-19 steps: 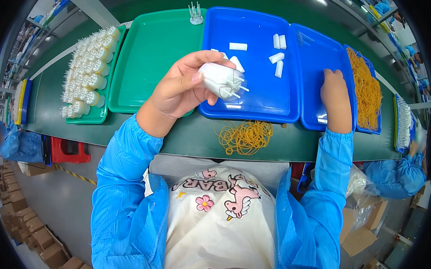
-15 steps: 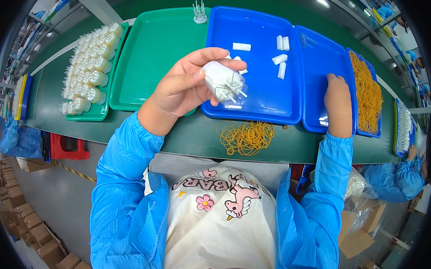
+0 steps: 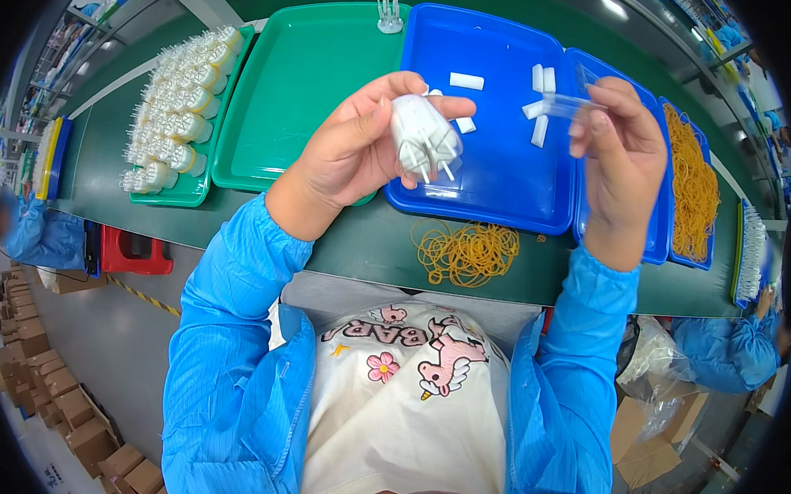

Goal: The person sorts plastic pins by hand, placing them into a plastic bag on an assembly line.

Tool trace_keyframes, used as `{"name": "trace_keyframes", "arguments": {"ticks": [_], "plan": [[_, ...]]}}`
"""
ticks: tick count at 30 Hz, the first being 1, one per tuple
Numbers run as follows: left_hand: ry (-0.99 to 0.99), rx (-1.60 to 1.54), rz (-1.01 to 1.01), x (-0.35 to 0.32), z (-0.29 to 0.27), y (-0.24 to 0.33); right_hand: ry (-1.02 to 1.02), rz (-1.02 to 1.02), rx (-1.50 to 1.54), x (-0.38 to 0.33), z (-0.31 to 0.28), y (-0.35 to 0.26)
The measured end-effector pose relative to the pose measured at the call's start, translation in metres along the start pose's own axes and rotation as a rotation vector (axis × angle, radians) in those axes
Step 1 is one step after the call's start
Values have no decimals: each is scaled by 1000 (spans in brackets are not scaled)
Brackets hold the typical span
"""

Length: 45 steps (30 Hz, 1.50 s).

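Note:
In my left hand (image 3: 345, 148) is a white bundle (image 3: 422, 133) of rounded pieces with thin white prongs sticking out of its lower end. My thumb and fingers wrap its sides above the large blue tray (image 3: 494, 203). My right hand (image 3: 627, 164) pinches a clear plastic strip (image 3: 562, 104) between thumb and fingers, over the edge between the large blue tray and a narrower blue tray (image 3: 582, 222). The strip is blurred and stands apart from the bundle. Several white cylinders (image 3: 466, 81) lie in the large blue tray, some partly behind the strip or my left hand.
To the left are a green tray (image 3: 276, 145), with a pronged white piece (image 3: 390, 17) at its far corner, and rows of pronged bundles (image 3: 185, 105). Yellow rubber bands (image 3: 470, 253) lie at the table's near edge; more bands (image 3: 691, 185) fill a tray at right.
My right hand has lifted out of the narrow blue tray and moved up, now with a clear plastic strip. My left hand still holds the bundle. The whole view has shifted slightly.

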State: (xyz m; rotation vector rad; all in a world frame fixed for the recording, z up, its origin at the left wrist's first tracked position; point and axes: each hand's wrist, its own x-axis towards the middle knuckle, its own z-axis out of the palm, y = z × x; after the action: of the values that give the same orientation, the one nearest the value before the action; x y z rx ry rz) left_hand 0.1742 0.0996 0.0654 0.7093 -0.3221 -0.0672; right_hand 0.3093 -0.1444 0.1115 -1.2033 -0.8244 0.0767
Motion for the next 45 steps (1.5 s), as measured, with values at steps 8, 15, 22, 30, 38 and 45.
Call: {"name": "trace_keyframes", "arguments": {"ticks": [8, 15, 22, 30, 38, 45], "plan": [[130, -129, 79, 1, -9, -5, 12, 191, 127, -16, 20, 30], [171, -46, 75, 1, -11, -3, -15, 206, 156, -21, 29, 28], [256, 52, 79, 3, -11, -3, -16, 221, 150, -19, 27, 30], [227, 16, 77, 3, -13, -4, -32, 127, 92, -21, 31, 23], [286, 23, 88, 5, -12, -5, -201, -33, -184, -26, 70, 12], [289, 69, 72, 6, -9, -8, -244, -41, -343, -24, 77, 16]]}}
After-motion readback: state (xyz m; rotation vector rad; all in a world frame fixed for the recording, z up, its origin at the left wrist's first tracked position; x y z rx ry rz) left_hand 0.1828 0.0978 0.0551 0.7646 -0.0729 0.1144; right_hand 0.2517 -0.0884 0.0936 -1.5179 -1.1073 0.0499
